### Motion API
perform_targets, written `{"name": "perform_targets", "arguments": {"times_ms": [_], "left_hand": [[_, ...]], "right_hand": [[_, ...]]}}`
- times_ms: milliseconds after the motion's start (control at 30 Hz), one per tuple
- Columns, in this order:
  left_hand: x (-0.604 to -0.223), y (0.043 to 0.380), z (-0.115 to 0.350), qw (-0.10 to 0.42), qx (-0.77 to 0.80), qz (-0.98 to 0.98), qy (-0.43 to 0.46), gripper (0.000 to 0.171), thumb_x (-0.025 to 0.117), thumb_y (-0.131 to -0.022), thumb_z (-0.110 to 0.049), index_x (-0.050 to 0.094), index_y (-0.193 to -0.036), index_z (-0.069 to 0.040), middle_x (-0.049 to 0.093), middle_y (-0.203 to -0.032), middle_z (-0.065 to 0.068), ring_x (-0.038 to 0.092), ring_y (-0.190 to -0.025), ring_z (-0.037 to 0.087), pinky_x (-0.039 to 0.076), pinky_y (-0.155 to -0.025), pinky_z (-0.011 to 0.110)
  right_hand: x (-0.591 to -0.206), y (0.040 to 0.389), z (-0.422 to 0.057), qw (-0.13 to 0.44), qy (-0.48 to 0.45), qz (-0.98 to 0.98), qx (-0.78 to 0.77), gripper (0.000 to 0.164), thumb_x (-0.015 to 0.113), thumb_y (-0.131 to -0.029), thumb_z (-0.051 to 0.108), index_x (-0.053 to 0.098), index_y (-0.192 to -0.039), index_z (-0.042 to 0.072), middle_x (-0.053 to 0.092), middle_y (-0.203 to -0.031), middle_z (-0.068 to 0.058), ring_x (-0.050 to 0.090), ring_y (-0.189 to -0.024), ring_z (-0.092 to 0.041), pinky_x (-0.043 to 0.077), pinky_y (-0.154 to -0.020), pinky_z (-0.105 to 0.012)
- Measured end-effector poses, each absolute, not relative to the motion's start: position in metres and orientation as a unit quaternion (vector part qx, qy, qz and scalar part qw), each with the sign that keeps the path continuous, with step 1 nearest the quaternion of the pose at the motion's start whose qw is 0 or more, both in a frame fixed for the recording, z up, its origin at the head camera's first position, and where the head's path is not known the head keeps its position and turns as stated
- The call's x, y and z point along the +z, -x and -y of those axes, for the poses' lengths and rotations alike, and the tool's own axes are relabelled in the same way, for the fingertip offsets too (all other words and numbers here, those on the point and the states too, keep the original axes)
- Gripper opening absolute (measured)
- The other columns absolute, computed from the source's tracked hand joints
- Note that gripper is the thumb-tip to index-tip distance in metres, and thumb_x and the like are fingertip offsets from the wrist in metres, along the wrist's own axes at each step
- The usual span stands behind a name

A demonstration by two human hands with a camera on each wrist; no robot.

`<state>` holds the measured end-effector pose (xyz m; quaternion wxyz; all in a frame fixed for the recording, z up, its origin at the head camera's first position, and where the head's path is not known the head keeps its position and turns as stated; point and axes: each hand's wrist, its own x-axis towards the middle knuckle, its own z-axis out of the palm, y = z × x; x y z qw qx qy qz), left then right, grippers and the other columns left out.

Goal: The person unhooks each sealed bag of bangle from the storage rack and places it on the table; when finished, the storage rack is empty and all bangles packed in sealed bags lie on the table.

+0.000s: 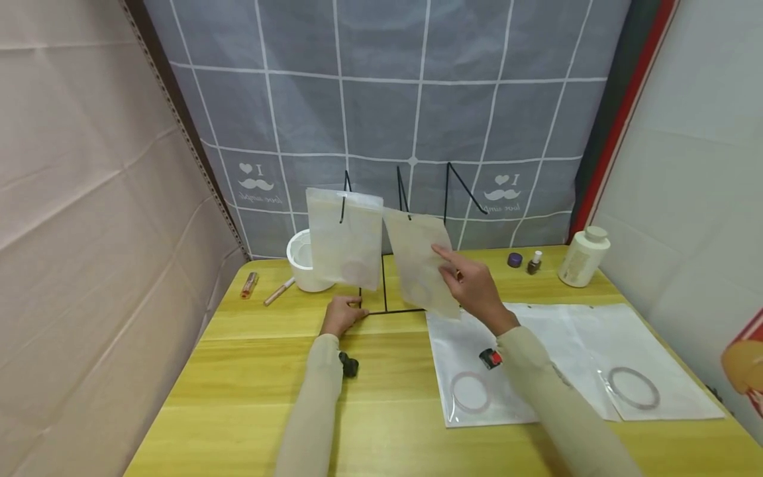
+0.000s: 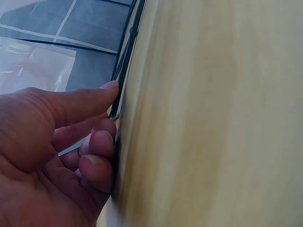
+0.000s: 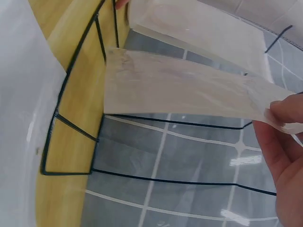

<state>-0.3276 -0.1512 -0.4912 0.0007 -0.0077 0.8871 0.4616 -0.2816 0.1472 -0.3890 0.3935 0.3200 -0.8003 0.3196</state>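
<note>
A black wire display rack (image 1: 385, 285) stands on the wooden table with three upright hooks. My left hand (image 1: 342, 316) grips its base at the front left corner; in the left wrist view, the thumb and curled fingers meet the black wire (image 2: 134, 33). One whitish flat bag (image 1: 340, 235) hangs on the left hook. A second whitish bag (image 1: 417, 255) hangs tilted on the middle hook, and my right hand (image 1: 477, 288) pinches its right edge. The right wrist view shows that bag (image 3: 175, 87) between thumb and fingers. No bag is on the right hook.
Behind the left bag stands a white tub (image 1: 306, 278), near a small tube (image 1: 249, 285) and a thin stick (image 1: 279, 291). At right are a purple lid (image 1: 514, 260), a small vial (image 1: 533, 264) and a white bottle (image 1: 585, 257). Large white bags (image 1: 536, 318) lie flat under my right forearm.
</note>
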Motion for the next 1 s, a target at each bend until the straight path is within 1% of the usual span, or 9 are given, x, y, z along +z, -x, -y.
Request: {"name": "perform_targets", "arguments": {"times_ms": [133,300,400,500,600,700,767,867,1000], "left_hand": [[-0.491,0.328,0.151,0.005,0.464,-0.886,0.011,0.041,0.079,-0.086,-0.010,0.071,-0.125,-0.001,0.066,-0.131,0.017,0.051,-0.134,0.037,0.044,-0.107,0.049],[-0.492,0.328,0.151,0.016,0.473,-0.881,0.020,0.040,0.078,-0.088,-0.011,0.071,-0.126,-0.003,0.065,-0.133,0.016,0.050,-0.134,0.036,0.046,-0.105,0.048],[-0.492,0.329,0.151,0.021,0.474,-0.880,0.024,0.040,0.078,-0.089,-0.012,0.070,-0.127,-0.004,0.064,-0.135,0.015,0.049,-0.135,0.036,0.046,-0.105,0.049],[-0.492,0.330,0.152,0.022,0.471,-0.882,0.022,0.040,0.078,-0.089,-0.013,0.070,-0.127,-0.004,0.064,-0.135,0.015,0.050,-0.135,0.037,0.046,-0.105,0.049],[-0.491,0.331,0.154,0.018,0.464,-0.885,0.021,0.039,0.078,-0.087,-0.012,0.072,-0.124,-0.003,0.066,-0.132,0.017,0.055,-0.129,0.036,0.048,-0.102,0.048],[-0.491,0.332,0.154,0.009,0.457,-0.889,0.022,0.038,0.079,-0.086,-0.011,0.073,-0.122,-0.002,0.067,-0.129,0.018,0.057,-0.126,0.035,0.048,-0.102,0.047],[-0.490,0.332,0.154,0.005,0.455,-0.890,0.021,0.038,0.079,-0.085,-0.011,0.073,-0.122,-0.003,0.067,-0.129,0.018,0.057,-0.127,0.035,0.048,-0.102,0.047],[-0.490,0.332,0.154,0.006,0.456,-0.890,0.023,0.040,0.081,-0.085,-0.013,0.073,-0.123,-0.004,0.066,-0.130,0.017,0.057,-0.126,0.034,0.048,-0.102,0.045],[-0.492,0.332,0.152,0.011,0.463,-0.886,0.023,0.041,0.082,-0.085,-0.012,0.073,-0.123,-0.004,0.068,-0.128,0.017,0.066,-0.095,0.030,0.053,-0.083,0.038]], "right_hand": [[-0.376,0.269,-0.155,0.416,-0.337,0.797,0.281,0.047,0.077,-0.084,-0.006,0.069,-0.129,0.004,0.075,-0.090,-0.012,0.052,-0.056,-0.011,0.047,-0.053,-0.030],[-0.361,0.244,-0.166,0.421,-0.364,0.791,0.254,0.047,0.080,-0.078,-0.008,0.072,-0.124,0.003,0.076,-0.104,-0.011,0.063,-0.063,-0.012,0.052,-0.057,-0.027],[-0.358,0.225,-0.169,0.394,-0.386,0.787,0.277,0.049,0.082,-0.074,-0.011,0.074,-0.120,0.004,0.076,-0.107,-0.011,0.069,-0.071,-0.013,0.054,-0.062,-0.023],[-0.363,0.209,-0.170,0.325,-0.402,0.788,0.335,0.046,0.081,-0.074,-0.012,0.075,-0.117,0.005,0.077,-0.105,-0.009,0.071,-0.074,-0.010,0.054,-0.066,-0.017],[-0.376,0.199,-0.168,0.180,-0.372,0.793,0.448,0.037,0.077,-0.084,-0.005,0.073,-0.120,0.003,0.075,-0.111,-0.014,0.070,-0.076,-0.008,0.054,-0.065,-0.018],[-0.399,0.201,-0.165,0.011,-0.248,0.793,0.556,0.036,0.074,-0.092,0.009,0.069,-0.126,0.001,0.072,-0.117,-0.018,0.070,-0.079,-0.010,0.055,-0.067,-0.024],[-0.418,0.209,-0.161,-0.063,-0.152,0.796,0.583,0.039,0.074,-0.092,0.014,0.067,-0.129,0.002,0.072,-0.117,-0.016,0.070,-0.084,-0.012,0.056,-0.071,-0.027],[-0.448,0.222,-0.154,-0.105,-0.059,0.813,0.569,0.039,0.077,-0.089,0.013,0.070,-0.126,0.002,0.074,-0.095,-0.007,0.064,-0.078,-0.009,0.054,-0.068,-0.027],[-0.473,0.233,-0.143,-0.105,-0.015,0.838,0.535,0.034,0.080,-0.085,0.009,0.074,-0.118,0.002,0.047,-0.064,0.005,0.044,-0.064,-0.010,0.043,-0.059,-0.024]]}}
